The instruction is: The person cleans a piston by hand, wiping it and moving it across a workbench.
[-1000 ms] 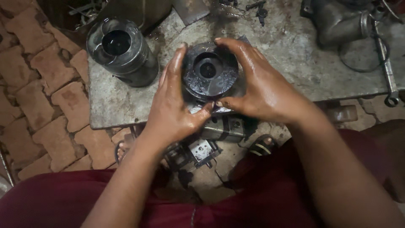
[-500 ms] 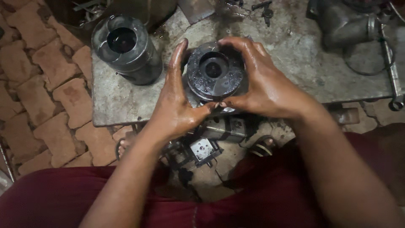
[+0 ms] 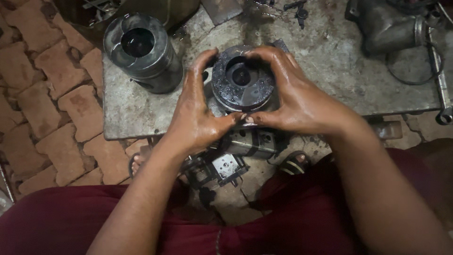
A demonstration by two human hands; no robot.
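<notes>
Both hands close around one dark piston (image 3: pixel 243 80), and the grip is a two-sided clasp. The left hand (image 3: pixel 198 113) wraps the piston's nine o'clock side, fingers curled over its upper left edge and thumb laid under its near edge. The right hand (image 3: pixel 295 101) mirrors it at three o'clock, fingers arched over the far rim. The two thumbs meet at six o'clock, touching just below the crown. Held so, the piston is braced from every side, which would keep an oily, slippery part from turning or sliding; both hands shine with oil.

The piston stands crown up, its bowl-shaped recess facing the camera, at the near edge of the tabletop (image 3: pixel 141 118), a stained grey slab. Whether its base rests on the slab or is lifted just off it cannot be told.

At ten o'clock from the grip, well apart, a second piston (image 3: pixel 141 52) stands upright, paler and cleaner. At two o'clock lies a grey pipe elbow (image 3: pixel 391 28) with a thin ring (image 3: pixel 415 66) beside it. Below the tabletop, at six o'clock, sits a metal block (image 3: pixel 250 141). Brick paving (image 3: pixel 42 94) spreads at nine o'clock.
</notes>
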